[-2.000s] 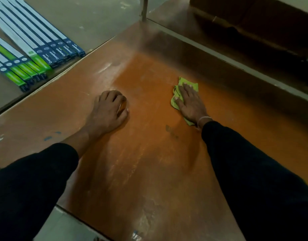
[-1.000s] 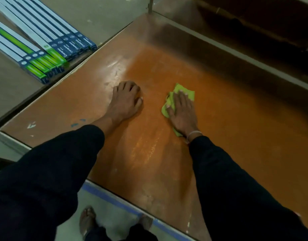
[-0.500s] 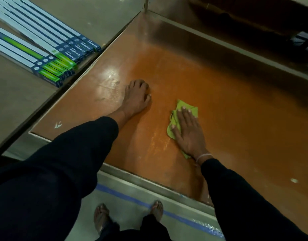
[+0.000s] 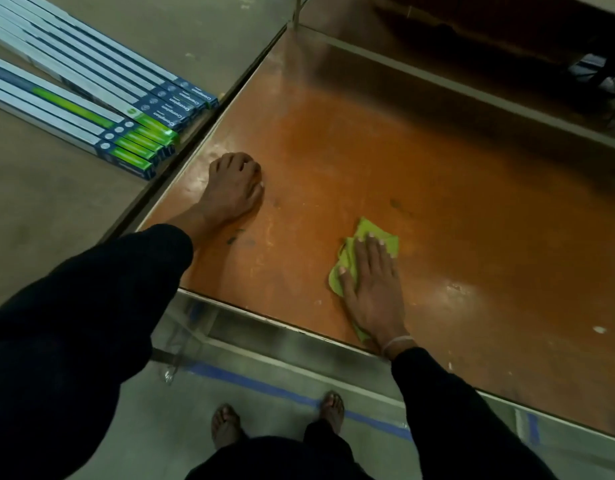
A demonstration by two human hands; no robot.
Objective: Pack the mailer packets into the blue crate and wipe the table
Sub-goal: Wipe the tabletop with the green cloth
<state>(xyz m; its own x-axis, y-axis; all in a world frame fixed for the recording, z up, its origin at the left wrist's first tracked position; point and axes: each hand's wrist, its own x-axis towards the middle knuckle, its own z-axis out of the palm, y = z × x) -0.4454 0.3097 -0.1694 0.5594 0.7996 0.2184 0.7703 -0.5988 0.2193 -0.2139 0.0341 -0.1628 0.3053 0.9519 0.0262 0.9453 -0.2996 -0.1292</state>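
A crumpled green cloth (image 4: 349,258) lies on the orange table top (image 4: 385,161) near its front edge. My right hand (image 4: 372,285) presses flat on the cloth, fingers straight and spread. My left hand (image 4: 235,185) rests on the table near its left edge, fingers curled under, holding nothing. No mailer packets or blue crate appear in view.
Several long blue, white and green boxes (image 4: 101,102) lie on the neighbouring grey table at the left. A metal rail (image 4: 472,88) borders the table's far side. Below the front edge are the floor, a blue tape line (image 4: 275,386) and my feet.
My right hand has dragged the cloth back toward the table's front edge and slightly right. The left hand stays planted; the view has tilted down, showing more floor.
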